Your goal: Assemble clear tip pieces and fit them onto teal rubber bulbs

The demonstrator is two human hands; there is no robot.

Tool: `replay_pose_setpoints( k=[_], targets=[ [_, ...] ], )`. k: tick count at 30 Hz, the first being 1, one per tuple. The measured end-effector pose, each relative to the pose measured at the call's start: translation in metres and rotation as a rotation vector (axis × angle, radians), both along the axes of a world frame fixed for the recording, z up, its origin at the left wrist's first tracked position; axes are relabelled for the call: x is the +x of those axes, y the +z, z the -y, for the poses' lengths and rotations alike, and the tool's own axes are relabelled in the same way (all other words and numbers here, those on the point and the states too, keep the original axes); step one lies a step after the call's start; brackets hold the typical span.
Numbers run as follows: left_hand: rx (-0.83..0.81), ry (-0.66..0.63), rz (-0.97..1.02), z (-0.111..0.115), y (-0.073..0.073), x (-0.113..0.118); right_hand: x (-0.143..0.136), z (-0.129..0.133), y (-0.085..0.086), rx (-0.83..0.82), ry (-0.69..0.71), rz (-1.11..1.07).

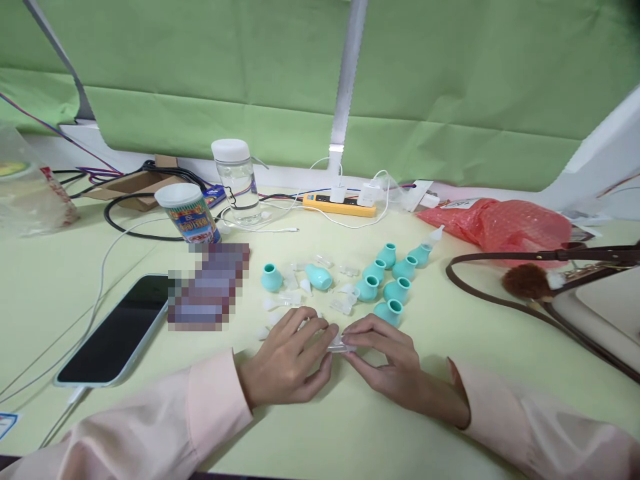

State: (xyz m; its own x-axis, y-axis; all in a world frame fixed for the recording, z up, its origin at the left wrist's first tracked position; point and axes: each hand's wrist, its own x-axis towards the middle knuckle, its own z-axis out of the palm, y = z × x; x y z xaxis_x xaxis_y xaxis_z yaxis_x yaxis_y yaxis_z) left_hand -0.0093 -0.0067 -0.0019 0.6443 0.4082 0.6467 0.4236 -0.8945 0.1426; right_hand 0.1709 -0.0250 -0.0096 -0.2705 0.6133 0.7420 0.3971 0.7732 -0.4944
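Between my fingertips is a small clear plastic piece (339, 345), low over the pale table. My left hand (290, 357) grips its left end and my right hand (387, 353) pinches its right end; fingers hide part of it. Just beyond lie several loose clear nozzle parts (283, 301), some partly behind my left hand. Several teal rubber bulbs (367, 289) stand mouth up to the right of these parts. One bulb at the back carries a clear nozzle tip (436, 235). Another teal bulb (319, 277) lies on its side, and a single one (271, 277) stands to the left.
A phone (117, 330) on a cable lies at left, beside a blurred-out flat item (210, 287). Behind stand a paper cup (187, 213), a water bottle (237, 183) and a yellow power strip (340, 205). Red bubble wrap (505, 223) and a bag with a brown strap (595, 293) are at right.
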Motion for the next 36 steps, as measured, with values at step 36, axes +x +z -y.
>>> replay_pose_setpoints(
  k=[36],
  targets=[
    [-0.279, -0.128, 0.19, -0.003, 0.0, 0.003, 0.001, -0.001, -0.012, -0.08, 0.072, 0.007]
  ],
)
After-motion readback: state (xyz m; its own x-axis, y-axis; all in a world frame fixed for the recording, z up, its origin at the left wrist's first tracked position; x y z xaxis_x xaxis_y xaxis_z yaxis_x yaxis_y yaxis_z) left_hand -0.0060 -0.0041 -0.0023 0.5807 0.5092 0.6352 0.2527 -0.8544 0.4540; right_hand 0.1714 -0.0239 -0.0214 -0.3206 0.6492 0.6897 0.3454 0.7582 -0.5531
